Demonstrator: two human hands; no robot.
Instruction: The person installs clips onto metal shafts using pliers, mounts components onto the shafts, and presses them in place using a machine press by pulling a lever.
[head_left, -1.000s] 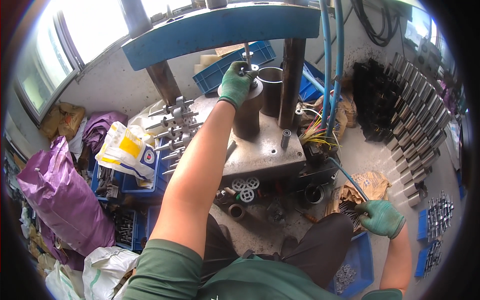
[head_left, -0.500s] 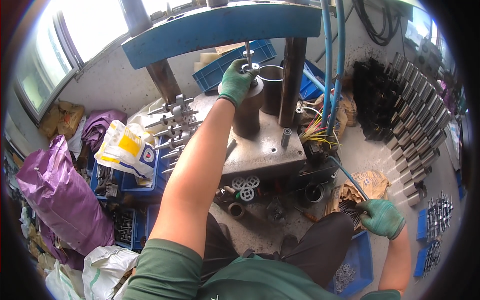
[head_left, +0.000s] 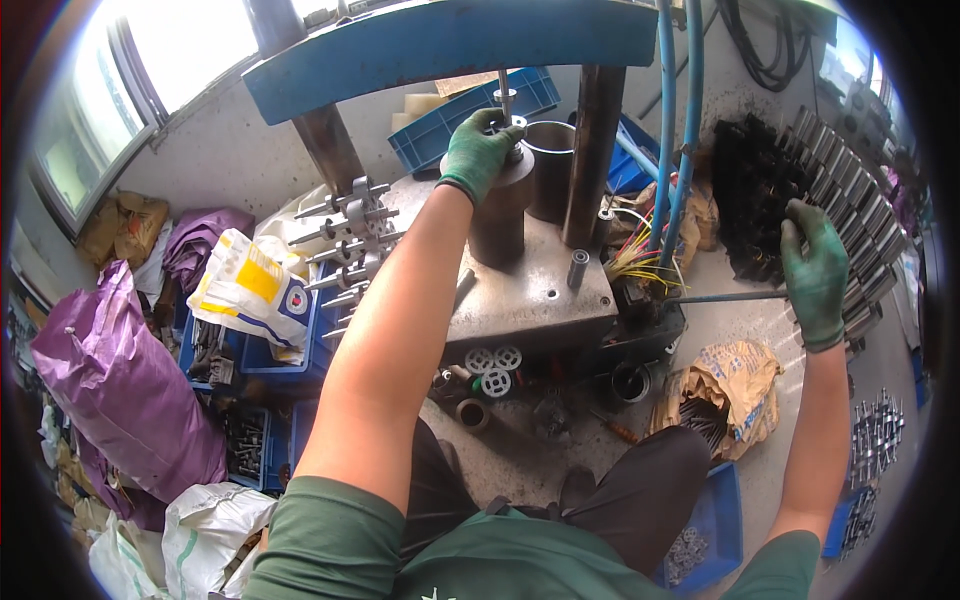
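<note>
My left hand (head_left: 482, 155), in a green glove, is closed on a small metal part (head_left: 519, 122) with a round hole. It is above the thick steel cylinder (head_left: 498, 225) on the press table, just under the thin vertical rod (head_left: 505, 97). The fingers partly hide the part. On the right, my gloved right hand (head_left: 816, 278) is raised with its fingers stretched upward. Beside its palm is the outer end of a bluish lever bar (head_left: 730, 297), which lies nearly level; whether the palm touches it I cannot tell.
A blue press beam (head_left: 450, 50) spans overhead between dark posts. Shafted metal parts (head_left: 355, 235) stand left of the table, a hollow cylinder (head_left: 550, 170) behind. Blue hoses (head_left: 692, 120) hang at right, near stacked metal tubes (head_left: 850, 190). A torn paper sack (head_left: 745, 385) lies below the lever.
The lever has swung up from a downward slant to nearly level. My right hand has risen with it and its fingers have opened off the bar. My left hand stays at the cylinder's top.
</note>
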